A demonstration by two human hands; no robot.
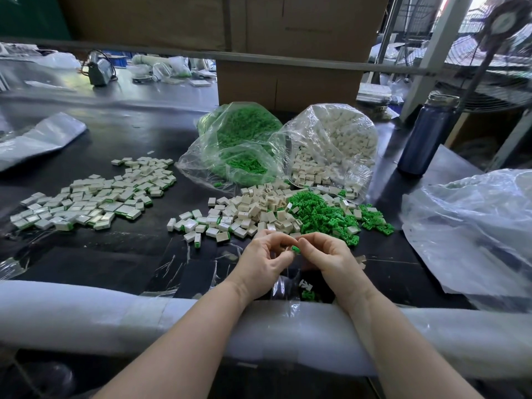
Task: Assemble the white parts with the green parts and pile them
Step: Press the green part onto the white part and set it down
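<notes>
Two hands meet over the black bench point(121, 254): assembled white-and-green blocks pile point(95, 197) far left, left hand point(266, 256) fingers curled, contents unclear, right hand point(326, 254) pinching small green plastic part point(295, 249), loose green parts heap point(325, 216) behind

No legible text anywhere — the cardboard box point(290, 27) print is too blurred.

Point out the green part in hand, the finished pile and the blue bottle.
green part point(295, 249), head view, its exposed end between the fingertips.
finished pile point(95, 197), head view, pile's middle.
blue bottle point(423, 139), head view, its body.
</notes>
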